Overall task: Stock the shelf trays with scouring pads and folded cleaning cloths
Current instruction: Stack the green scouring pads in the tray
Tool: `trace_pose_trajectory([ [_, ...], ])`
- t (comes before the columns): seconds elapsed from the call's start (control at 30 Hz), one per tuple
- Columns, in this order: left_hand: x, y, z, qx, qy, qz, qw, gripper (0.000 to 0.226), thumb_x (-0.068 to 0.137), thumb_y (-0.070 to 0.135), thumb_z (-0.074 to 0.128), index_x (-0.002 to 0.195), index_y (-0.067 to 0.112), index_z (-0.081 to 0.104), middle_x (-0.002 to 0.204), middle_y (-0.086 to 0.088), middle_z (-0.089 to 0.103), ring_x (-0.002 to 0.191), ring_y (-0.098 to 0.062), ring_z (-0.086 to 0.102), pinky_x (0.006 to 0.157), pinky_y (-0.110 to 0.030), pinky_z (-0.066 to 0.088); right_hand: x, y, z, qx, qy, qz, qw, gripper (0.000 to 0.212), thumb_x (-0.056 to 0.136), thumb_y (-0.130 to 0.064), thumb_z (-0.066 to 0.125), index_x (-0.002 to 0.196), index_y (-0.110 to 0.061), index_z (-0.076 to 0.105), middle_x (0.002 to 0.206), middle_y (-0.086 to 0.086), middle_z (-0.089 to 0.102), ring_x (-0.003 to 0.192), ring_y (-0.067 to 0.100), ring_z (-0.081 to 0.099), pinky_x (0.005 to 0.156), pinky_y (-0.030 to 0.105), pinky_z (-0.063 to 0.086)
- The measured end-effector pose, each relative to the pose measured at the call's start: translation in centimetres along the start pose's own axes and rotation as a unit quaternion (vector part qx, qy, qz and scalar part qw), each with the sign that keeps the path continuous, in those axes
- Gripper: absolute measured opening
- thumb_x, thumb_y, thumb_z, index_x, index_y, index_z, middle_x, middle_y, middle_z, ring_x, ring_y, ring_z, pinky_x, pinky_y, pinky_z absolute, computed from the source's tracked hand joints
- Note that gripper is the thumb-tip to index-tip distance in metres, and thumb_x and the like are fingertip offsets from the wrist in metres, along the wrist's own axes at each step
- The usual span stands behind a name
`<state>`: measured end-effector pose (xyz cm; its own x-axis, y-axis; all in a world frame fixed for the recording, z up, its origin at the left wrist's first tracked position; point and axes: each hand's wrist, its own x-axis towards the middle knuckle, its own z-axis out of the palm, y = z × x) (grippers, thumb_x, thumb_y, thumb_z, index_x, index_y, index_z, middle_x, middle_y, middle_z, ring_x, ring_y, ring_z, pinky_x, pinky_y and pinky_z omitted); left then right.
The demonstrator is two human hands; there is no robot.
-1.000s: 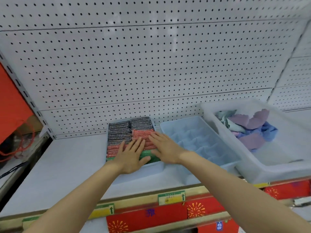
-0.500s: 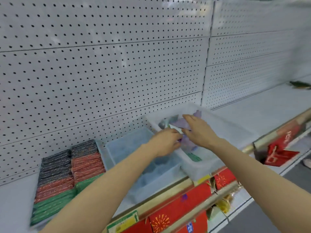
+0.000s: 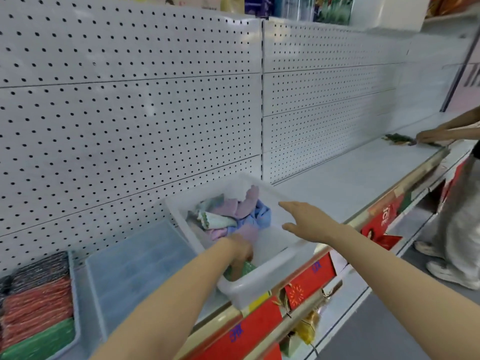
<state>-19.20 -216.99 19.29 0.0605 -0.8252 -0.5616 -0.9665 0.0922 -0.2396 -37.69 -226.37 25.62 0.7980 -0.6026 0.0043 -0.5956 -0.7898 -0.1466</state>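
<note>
L hand [image 3: 240, 252] is down in the white bin [image 3: 262, 287] at mid-frame, fingers curled on a green pad [image 3: 244, 268]. R hand [image 3: 305, 220] hovers flat and open over the bin's right side. Cloths [image 3: 233, 214] lie piled at the bin's back. Scouring pads [image 3: 36, 302] fill the tray [image 3: 75, 307] at lower left.

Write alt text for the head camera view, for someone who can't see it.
The left hand reaches down into a white bin of crumpled cloths and touches a green pad, while the right hand hovers open above the bin. Left of it on the shelf sit a clear tray and a tray of pads.
</note>
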Motion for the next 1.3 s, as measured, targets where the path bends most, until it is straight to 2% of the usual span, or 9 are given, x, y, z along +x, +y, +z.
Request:
trace_pose_trajectory([
  [0.2, -1.7, -2.4, -2.2, -0.193, 0.141, -0.071, 0.968, 0.044, 0.071, 0.042, 0.081, 0.097, 0.018, 0.053, 0.097, -0.002, 0.06, 0.089, -0.024, 0.058, 0.071, -0.032, 0.046, 1.5, -0.4, -1.2, 0.014, -0.158, -0.033, 0.987, 0.06, 0.086, -0.039, 0.068, 0.139, -0.02, 0.048, 0.138, 0.001, 0.051, 0.123, 0.022, 0.051, 0.101, 0.035, 0.042],
  [0.33, -3.5, -3.4, -2.6, -0.252, 0.198, -0.106, 0.941, 0.038, 0.077, 0.039, 0.077, 0.1, 0.021, 0.052, 0.097, 0.001, 0.06, 0.089, -0.022, 0.058, 0.075, -0.035, 0.05, 2.9, -1.6, -0.9, 0.068, -0.313, -0.044, 0.946, 0.047, 0.084, -0.037, 0.07, 0.128, -0.03, 0.058, 0.132, -0.002, 0.057, 0.113, 0.02, 0.059, 0.087, 0.034, 0.051],
  [0.47, -5.5, -3.2, -2.7, -0.284, 0.243, -0.125, 0.919, 0.041, 0.081, 0.041, 0.073, 0.109, 0.021, 0.05, 0.099, -0.002, 0.06, 0.086, -0.022, 0.059, 0.076, -0.038, 0.051, 3.6, -3.3, 1.1, 0.028, -0.354, -0.093, 0.93, 0.035, 0.087, -0.039, 0.063, 0.122, -0.034, 0.064, 0.128, -0.009, 0.059, 0.113, 0.016, 0.057, 0.095, 0.034, 0.048],
  [0.53, -6.1, -3.2, -2.3, -0.296, 0.251, -0.129, 0.913, 0.042, 0.082, 0.042, 0.072, 0.113, 0.021, 0.052, 0.099, -0.001, 0.062, 0.086, -0.022, 0.06, 0.074, -0.036, 0.05, 4.0, -3.8, 2.3, -0.014, -0.338, -0.117, 0.934, 0.027, 0.084, -0.041, 0.062, 0.11, -0.037, 0.068, 0.114, -0.013, 0.062, 0.1, 0.012, 0.058, 0.091, 0.031, 0.048],
  [0.6, -6.7, -3.5, -1.9, -0.312, 0.274, -0.13, 0.901, 0.047, 0.081, 0.044, 0.072, 0.12, 0.026, 0.052, 0.098, 0.002, 0.062, 0.086, -0.021, 0.061, 0.073, -0.033, 0.05, 4.5, -3.9, 3.1, -0.004, -0.291, -0.114, 0.95, 0.013, 0.082, -0.032, 0.064, 0.094, -0.028, 0.067, 0.086, -0.007, 0.06, 0.074, 0.015, 0.054, 0.067, 0.025, 0.048],
  [0.7, -7.9, -4.4, -1.6, -0.337, 0.314, -0.14, 0.876, 0.059, 0.081, 0.048, 0.072, 0.132, 0.035, 0.045, 0.102, 0.005, 0.064, 0.087, -0.019, 0.063, 0.077, -0.033, 0.053, 5.1, -3.6, 3.3, 0.078, -0.217, -0.09, 0.969, 0.024, 0.086, -0.021, 0.065, 0.108, -0.017, 0.056, 0.089, 0.002, 0.056, 0.073, 0.022, 0.06, 0.05, 0.022, 0.047],
  [0.9, -13.7, -7.5, -2.3, -0.424, 0.384, -0.125, 0.81, 0.041, 0.083, 0.036, 0.076, 0.117, 0.021, 0.057, 0.098, 0.007, 0.065, 0.088, -0.016, 0.062, 0.076, -0.025, 0.046, 4.5, -3.7, 0.2, 0.414, -0.111, -0.067, 0.901, 0.05, 0.085, -0.013, 0.071, 0.129, -0.027, 0.052, 0.108, 0.007, 0.061, 0.089, 0.02, 0.066, 0.066, 0.029, 0.057],
  [1.1, -21.5, -11.1, 0.3, -0.459, 0.372, -0.153, 0.792, 0.023, 0.081, 0.029, 0.078, 0.096, 0.029, 0.062, 0.093, 0.006, 0.069, 0.088, -0.017, 0.066, 0.075, -0.028, 0.051, 4.1, -9.7, -0.2, 0.494, -0.044, -0.101, 0.862, 0.049, 0.079, -0.008, 0.076, 0.119, -0.032, 0.064, 0.113, 0.007, 0.062, 0.104, 0.022, 0.061, 0.077, 0.025, 0.057],
  [1.3, -29.1, -12.9, 7.9, -0.444, 0.308, -0.214, 0.814, 0.015, 0.09, 0.031, 0.069, 0.097, 0.029, 0.056, 0.091, 0.009, 0.064, 0.082, -0.009, 0.062, 0.067, -0.023, 0.047, 3.3, -19.1, 1.0, 0.517, -0.066, -0.167, 0.837, 0.051, 0.079, 0.005, 0.071, 0.12, -0.025, 0.062, 0.109, 0.002, 0.069, 0.091, 0.002, 0.065, 0.078, 0.015, 0.053],
])
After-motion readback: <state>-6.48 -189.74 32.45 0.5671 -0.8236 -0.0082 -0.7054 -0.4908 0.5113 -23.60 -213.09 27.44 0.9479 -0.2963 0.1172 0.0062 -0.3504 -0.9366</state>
